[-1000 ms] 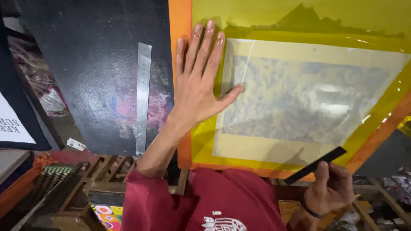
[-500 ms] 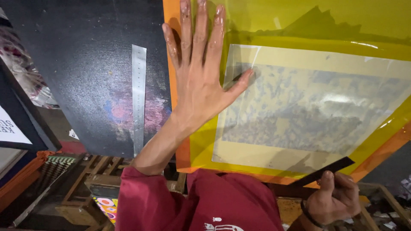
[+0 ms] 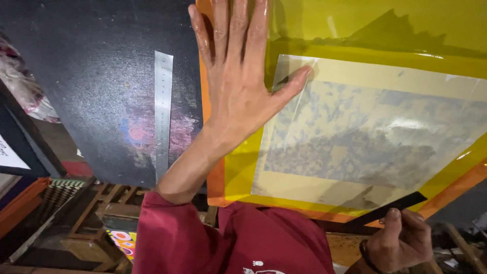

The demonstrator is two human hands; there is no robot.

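Observation:
My left hand lies flat, fingers spread, on the left rail of a printing screen with an orange frame and yellow mesh. Its thumb touches the pale rectangular stencil area in the screen's middle. My right hand, at the lower right below the frame, is closed on a thin dark strip that slants up across the frame's lower edge. I wear a dark red shirt.
A steel ruler lies upright on the dark, ink-stained board left of the screen. Wooden slats and a patterned sheet sit below. A black framed panel stands at the far left.
The view has shifted closer and my left hand has slid up the frame's left rail. My right hand with the dark strip has stayed low at the right.

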